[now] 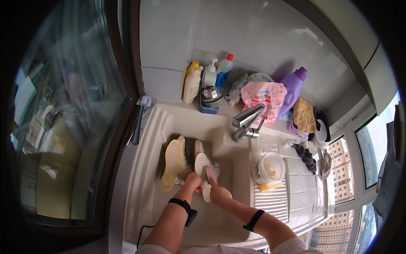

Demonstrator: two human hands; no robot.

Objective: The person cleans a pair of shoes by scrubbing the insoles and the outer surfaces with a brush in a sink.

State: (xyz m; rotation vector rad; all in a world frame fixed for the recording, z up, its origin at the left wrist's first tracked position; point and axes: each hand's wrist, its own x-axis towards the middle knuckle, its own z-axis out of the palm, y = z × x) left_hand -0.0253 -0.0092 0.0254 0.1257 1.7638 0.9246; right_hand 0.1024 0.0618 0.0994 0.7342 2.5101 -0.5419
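My right hand [220, 194] grips a small pink brush [209, 173], pressed against the upper face of a white insole [201, 162]. Beside the insole's left edge is my left hand [193, 181], its fingers curled around the edge, partly hidden from above. That insole lies over a pale shoe [198, 147], of which only parts show. To the left, a yellowish insole [172, 162] rests on another pale shoe [183, 170]. Everything lies within the basin of a beige laundry sink [193, 222].
A chrome faucet [245, 125] rises behind the basin. On the ribbed washboard [269, 203] at right are a white plastic tub [258, 173] and a yellow bar [271, 186], apparently soap. Bottles [191, 85] and a pink pouch [265, 95] line the back ledge; a scrub brush [139, 122] lies left.
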